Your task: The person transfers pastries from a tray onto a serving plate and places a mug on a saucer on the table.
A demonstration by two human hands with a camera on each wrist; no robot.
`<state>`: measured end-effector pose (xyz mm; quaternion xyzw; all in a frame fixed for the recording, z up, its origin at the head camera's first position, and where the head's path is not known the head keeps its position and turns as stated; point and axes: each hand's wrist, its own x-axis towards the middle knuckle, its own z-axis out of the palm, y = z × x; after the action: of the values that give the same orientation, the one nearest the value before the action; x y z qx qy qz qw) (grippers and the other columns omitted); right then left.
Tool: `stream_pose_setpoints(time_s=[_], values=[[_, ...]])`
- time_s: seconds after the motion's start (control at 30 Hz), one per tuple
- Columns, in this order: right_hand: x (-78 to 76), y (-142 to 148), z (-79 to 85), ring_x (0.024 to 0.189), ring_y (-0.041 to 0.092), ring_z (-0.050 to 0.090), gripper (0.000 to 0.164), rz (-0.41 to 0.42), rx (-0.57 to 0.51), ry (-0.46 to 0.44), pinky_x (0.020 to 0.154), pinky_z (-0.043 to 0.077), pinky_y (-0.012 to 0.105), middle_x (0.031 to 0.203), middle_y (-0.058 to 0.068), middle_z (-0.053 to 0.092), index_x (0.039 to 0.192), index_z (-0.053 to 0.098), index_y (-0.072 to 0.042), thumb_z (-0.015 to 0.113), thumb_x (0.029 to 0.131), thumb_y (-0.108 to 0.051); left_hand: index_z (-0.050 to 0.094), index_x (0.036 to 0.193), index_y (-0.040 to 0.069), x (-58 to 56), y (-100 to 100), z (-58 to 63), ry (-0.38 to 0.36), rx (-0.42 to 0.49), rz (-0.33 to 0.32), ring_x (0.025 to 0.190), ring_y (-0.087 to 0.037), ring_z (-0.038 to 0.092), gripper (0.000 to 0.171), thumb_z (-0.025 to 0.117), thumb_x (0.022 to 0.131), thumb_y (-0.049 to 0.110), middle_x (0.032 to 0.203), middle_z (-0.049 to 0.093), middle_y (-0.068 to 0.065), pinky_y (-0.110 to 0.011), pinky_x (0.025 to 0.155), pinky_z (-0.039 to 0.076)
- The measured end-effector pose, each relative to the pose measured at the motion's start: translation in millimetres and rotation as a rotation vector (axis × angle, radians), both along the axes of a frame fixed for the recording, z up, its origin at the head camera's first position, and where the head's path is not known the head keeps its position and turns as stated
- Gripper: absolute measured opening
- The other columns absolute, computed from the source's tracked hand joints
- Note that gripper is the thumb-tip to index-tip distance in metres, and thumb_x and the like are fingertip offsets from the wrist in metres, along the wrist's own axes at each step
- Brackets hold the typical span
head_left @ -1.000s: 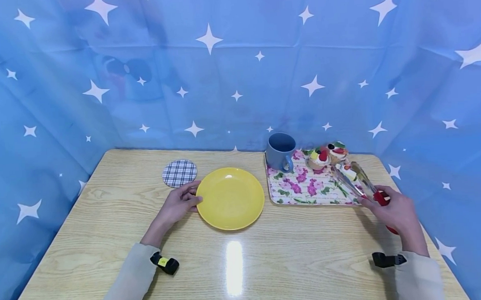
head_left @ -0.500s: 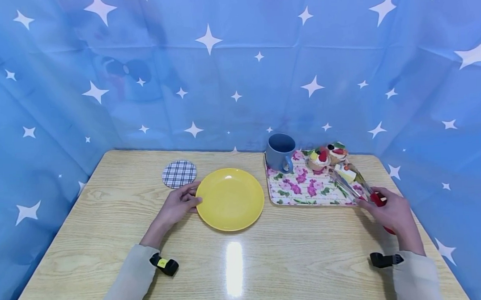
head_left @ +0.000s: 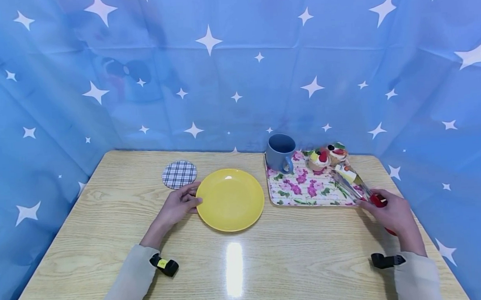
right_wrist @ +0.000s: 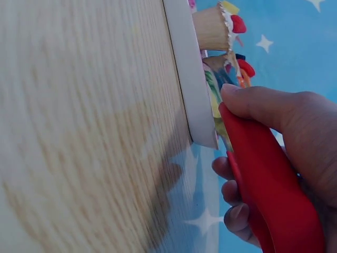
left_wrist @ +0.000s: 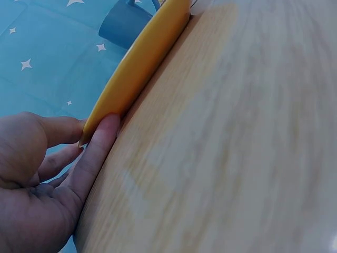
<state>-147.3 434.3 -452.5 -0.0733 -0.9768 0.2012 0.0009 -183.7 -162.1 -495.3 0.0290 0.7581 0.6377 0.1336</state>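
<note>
My left hand [head_left: 177,205] pinches the left rim of a round yellow plate [head_left: 230,199]. In the left wrist view, the plate [left_wrist: 139,66] lies low over the wooden table, its edge between thumb and fingers. With my right hand [head_left: 392,212] I hold red-handled metal tongs [head_left: 348,186] over the right part of a flowered tray [head_left: 280,194]. Their two arms stand at either side of a small cream-coloured piece of cake [head_left: 346,173]; contact is hard to tell. The right wrist view shows the red tong handle [right_wrist: 268,184] in my grip.
Two fruit-topped cupcakes [head_left: 318,161] stand behind the cake on the tray. A blue-grey mug [head_left: 280,155] is at the tray's left end. Behind the plate lies a round checked coaster [head_left: 179,173]. A starry blue curtain [head_left: 237,69] borders the table's back.
My right hand and the tongs have shifted slightly left, and the tong arms now sit around the cake piece. My left hand and the plate stay in place.
</note>
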Motion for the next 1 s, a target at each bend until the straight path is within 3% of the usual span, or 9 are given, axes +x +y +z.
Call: stream_pose_setpoints(time_s=[0.43, 1.0], values=[[3.3, 0.3, 2.0, 0.094, 0.043, 0.063, 0.068, 0.034, 0.004, 0.042, 0.060, 0.051, 0.029, 0.113, 0.035, 0.064, 0.131, 0.059, 0.007, 0.068, 0.096, -0.050, 0.047, 0.154, 0.014, 1.5, -0.2, 2.1, -0.013, -0.007, 0.006, 0.088, -0.011, 0.058, 0.058, 0.066, 0.100, 0.009, 0.119, 0.055, -0.014, -0.031, 0.079, 0.066], [5.4, 1.5, 1.4, 0.089, 0.037, 0.063, 0.055, 0.038, -0.013, 0.075, 0.060, 0.048, 0.028, 0.107, 0.029, 0.067, 0.123, 0.065, 0.001, 0.068, 0.097, -0.047, 0.047, 0.154, 0.012, 0.9, 0.4, 0.1, 0.003, 0.002, -0.004, 0.088, -0.012, 0.059, 0.057, 0.065, 0.100, 0.008, 0.120, 0.056, -0.017, -0.032, 0.080, 0.066]])
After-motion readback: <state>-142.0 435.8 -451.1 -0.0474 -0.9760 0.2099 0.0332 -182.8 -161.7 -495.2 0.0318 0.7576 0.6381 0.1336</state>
